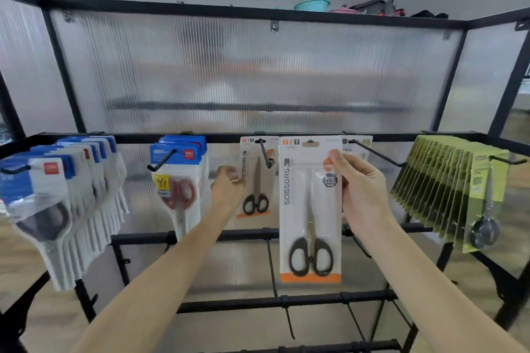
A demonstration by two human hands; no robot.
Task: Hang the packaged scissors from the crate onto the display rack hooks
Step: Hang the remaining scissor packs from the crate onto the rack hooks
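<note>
A person faces a black metal display rack backed by ribbed translucent panels. The right hand pinches the upper right edge of a white card pack of black-handled scissors with an orange bottom strip, thumb and fingers closed on it, holding it upright near the middle of the top rail. That probably keeps the hang slot at the pack's top level with the hooks.

The left hand is loosely curled beside an identical pack already hanging on a black wire hook. Whether its grip touches that pack is hard to tell; it holds nothing clearly.

Towards the rail's left end hang blue-and-white scissor packs and red-handled ones. At the right end hang olive-green packs.

The crate is out of view, and motion blur softens the rack's outer ends.
</note>
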